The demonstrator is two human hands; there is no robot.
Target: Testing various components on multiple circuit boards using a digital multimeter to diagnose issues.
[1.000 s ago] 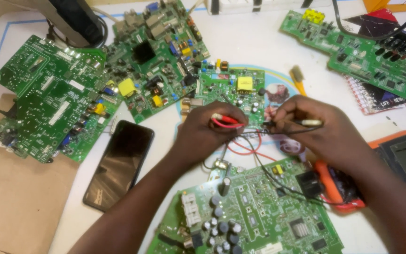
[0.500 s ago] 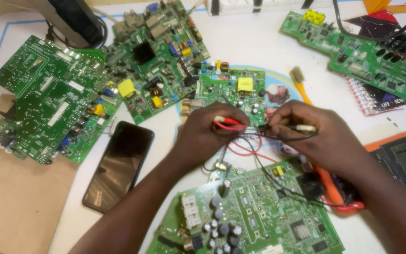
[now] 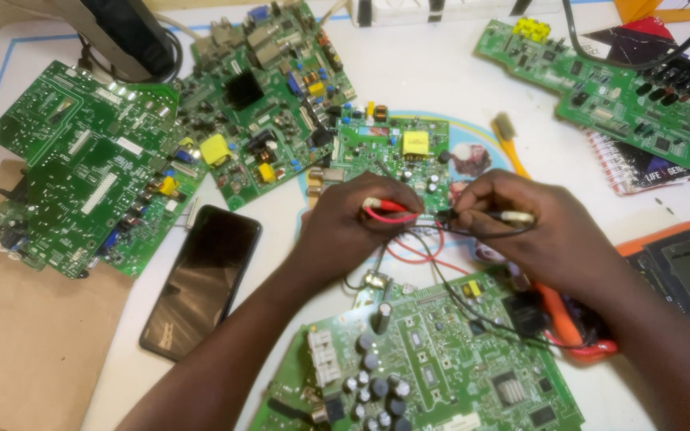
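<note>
My left hand (image 3: 357, 227) grips a red test probe (image 3: 389, 207) whose tip points right. My right hand (image 3: 541, 231) pinches a black probe (image 3: 505, 216) with a pale handle, its tip pointing left. The two tips nearly meet over the lower edge of a small green circuit board (image 3: 397, 156) that carries a yellow transformer. Red and black leads (image 3: 417, 255) loop down between my hands toward an orange multimeter (image 3: 580, 331), mostly hidden under my right wrist. A larger green board (image 3: 433, 359) with grey capacitors lies just below my hands.
Several more green circuit boards lie around: far left (image 3: 81, 172), upper middle (image 3: 269, 88), upper right (image 3: 608, 88). A black phone (image 3: 201, 279) rests left of my forearm, beside brown cardboard (image 3: 17, 351). An orange-edged case (image 3: 684, 267) sits right; a yellow-handled brush (image 3: 509, 144) lies above.
My right hand has shifted slightly left, bringing the black probe tip closer to the red one. My left hand holds about the same spot.
</note>
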